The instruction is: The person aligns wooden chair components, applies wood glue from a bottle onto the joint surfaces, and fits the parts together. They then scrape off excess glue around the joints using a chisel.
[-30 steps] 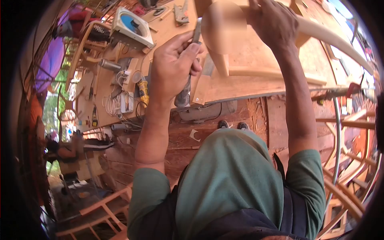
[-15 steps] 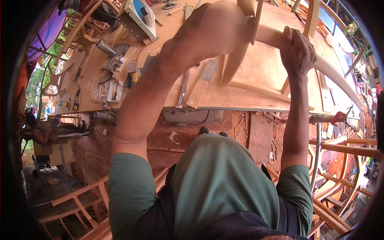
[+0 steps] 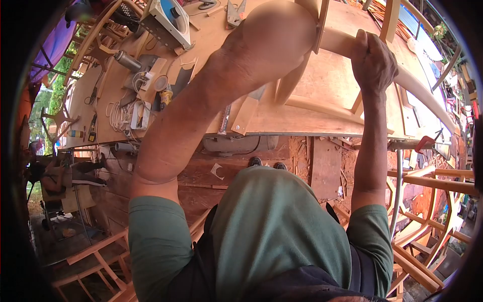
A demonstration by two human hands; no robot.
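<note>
A wooden chair frame (image 3: 322, 108) with curved, pale members lies on the workbench (image 3: 332, 83). My right hand (image 3: 373, 63) is closed around one of its thick curved rails (image 3: 420, 90), thumb along the top. My left hand (image 3: 279, 40) is over the left part of the frame, beside an upright wooden piece (image 3: 322, 25). A blur covers that hand, so its fingers and anything in them cannot be made out. Beneath my left forearm, a flat wooden strip (image 3: 246, 117) and a narrow metal-looking strip (image 3: 225, 120) lie near the bench's front edge.
On the bench's left are a white-framed machine with a blue disc (image 3: 173, 17), a metal cylinder (image 3: 127, 61), coiled white cable (image 3: 118, 118) and a yellow-bodied tool (image 3: 165, 96). A red clamp (image 3: 425, 145) is at the right edge. More chair frames (image 3: 427, 221) stand lower right. Another person (image 3: 55, 178) sits at far left.
My left arm has shifted slightly left and toward me, uncovering more of a metal tool at the top of the bench. My right hand keeps its grip on the rail. The view has moved slightly.
</note>
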